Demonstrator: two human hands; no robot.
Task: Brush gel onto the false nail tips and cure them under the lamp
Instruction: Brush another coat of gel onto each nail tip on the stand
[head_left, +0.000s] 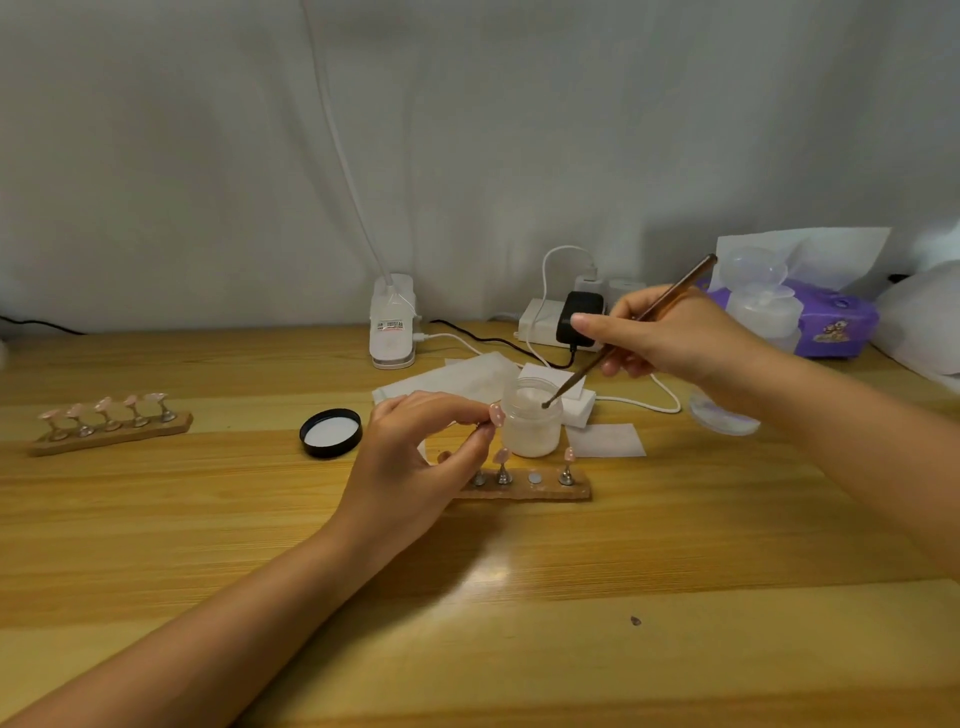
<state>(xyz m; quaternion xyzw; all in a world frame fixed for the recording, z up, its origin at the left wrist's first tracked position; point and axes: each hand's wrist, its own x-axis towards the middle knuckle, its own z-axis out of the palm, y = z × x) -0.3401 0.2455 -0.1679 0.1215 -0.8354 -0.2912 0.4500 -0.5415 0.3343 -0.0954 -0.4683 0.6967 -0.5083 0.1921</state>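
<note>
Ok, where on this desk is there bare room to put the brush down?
Bare wood spans the near table, in front of the near nail stand. Another free patch lies between the far nail stand and the black lid. It is crowded behind the gel jar: wipes, cables, charger.

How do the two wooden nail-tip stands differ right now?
The far-left stand carries five pegs, each topped with a pink tip; the near stand shows an empty disc where a peg is missing. The left stand sits alone, untouched; the near stand sits in front of the open jar, and the left hand over its left end pinches a tip. Both are wooden strips with metal pegs.
</note>
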